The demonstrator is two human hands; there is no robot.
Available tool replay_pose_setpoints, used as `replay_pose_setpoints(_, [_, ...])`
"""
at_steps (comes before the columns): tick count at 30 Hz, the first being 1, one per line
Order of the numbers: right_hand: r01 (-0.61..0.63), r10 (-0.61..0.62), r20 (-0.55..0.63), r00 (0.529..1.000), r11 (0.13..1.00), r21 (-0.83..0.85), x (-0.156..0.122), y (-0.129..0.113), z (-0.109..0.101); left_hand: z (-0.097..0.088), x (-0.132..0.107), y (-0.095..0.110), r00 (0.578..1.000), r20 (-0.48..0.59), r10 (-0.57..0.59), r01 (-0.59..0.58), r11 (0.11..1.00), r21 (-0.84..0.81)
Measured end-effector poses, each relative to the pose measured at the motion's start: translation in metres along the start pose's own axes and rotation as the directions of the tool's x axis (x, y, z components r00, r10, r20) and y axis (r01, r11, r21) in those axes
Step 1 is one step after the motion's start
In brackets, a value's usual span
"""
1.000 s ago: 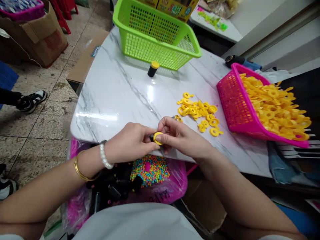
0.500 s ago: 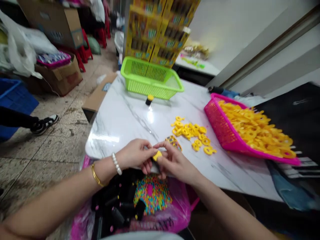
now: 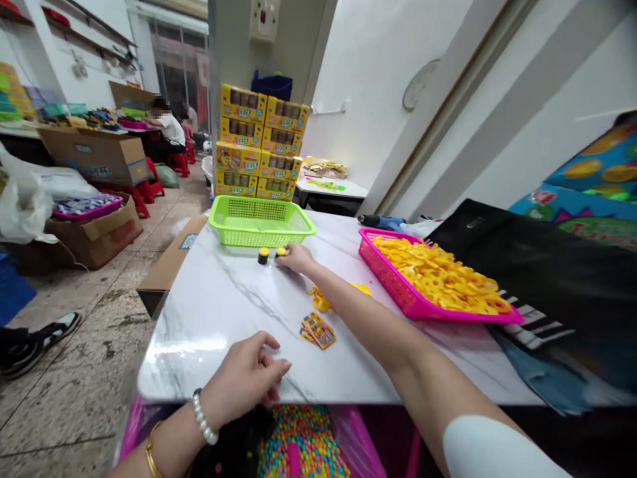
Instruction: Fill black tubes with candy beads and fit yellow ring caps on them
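My right hand [image 3: 297, 259] reaches far across the marble-patterned table [image 3: 199, 325], its fingers around a small black jar with a yellow lid [image 3: 281, 252]. A similar small black jar with a yellow cap [image 3: 263, 255] stands just left of it. My left hand [image 3: 243, 378], wearing a pearl bracelet, hovers at the front edge with loosely bent fingers and nothing visible in them. Printed cards [image 3: 318, 330] lie fanned between the hands. Behind my right forearm, yellow plastic ring pieces [image 3: 320, 300] are partly hidden. Below the edge are multicoloured beads [image 3: 303, 438].
A green basket [image 3: 261, 237] stands behind the jars, before stacked yellow boxes [image 3: 241, 159]. At right, a pink basket [image 3: 388, 279] is heaped with yellow ring pieces. Cartons [image 3: 94, 156] sit on the left floor. A seated person [image 3: 170, 129] is far back; another person's shoe [image 3: 54, 332] shows left.
My right hand has moved away from my left and forward, setting a second yellow-capped jar beside the first. My left hand stays near the edge, and the view has tilted up.
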State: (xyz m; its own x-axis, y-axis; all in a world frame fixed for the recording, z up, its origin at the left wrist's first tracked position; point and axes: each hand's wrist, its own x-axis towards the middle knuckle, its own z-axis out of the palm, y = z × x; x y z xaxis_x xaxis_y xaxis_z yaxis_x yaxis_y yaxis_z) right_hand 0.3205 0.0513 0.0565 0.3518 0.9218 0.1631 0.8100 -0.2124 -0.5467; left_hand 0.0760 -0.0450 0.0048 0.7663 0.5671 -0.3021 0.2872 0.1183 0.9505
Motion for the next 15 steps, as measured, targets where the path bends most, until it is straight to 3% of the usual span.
replay_pose_setpoints(2, [-0.022,0.022,0.031,0.999,1.000,0.003,0.002,0.004,-0.004,-0.002,-0.003,0.001,1.000,0.004,0.022,-0.022,0.999,0.045])
replay_pose_setpoints(5, [-0.071,0.071,0.008,0.997,0.997,-0.034,-0.024,0.027,-0.034,-0.004,-0.007,0.003,0.998,0.021,0.056,-0.058,0.995,0.078])
replay_pose_setpoints(8, [-0.114,0.103,-0.088,0.991,0.985,-0.128,-0.084,0.062,-0.073,-0.006,-0.009,0.006,0.991,0.044,0.127,-0.132,0.981,0.142])
replay_pose_setpoints(10, [-0.117,0.098,-0.095,0.991,0.968,-0.221,-0.133,0.085,-0.087,-0.008,-0.010,0.008,0.979,0.071,0.193,-0.204,0.954,0.219])
replay_pose_setpoints(13, [-0.154,0.138,-0.077,0.987,0.946,-0.285,-0.186,0.105,-0.079,-0.008,-0.014,0.010,0.948,0.104,0.301,-0.319,0.900,0.297])
replay_pose_setpoints(15, [-0.154,0.117,-0.126,0.985,0.925,-0.346,-0.203,0.109,-0.064,-0.006,-0.021,0.007,0.918,0.079,0.388,-0.391,0.857,0.335])
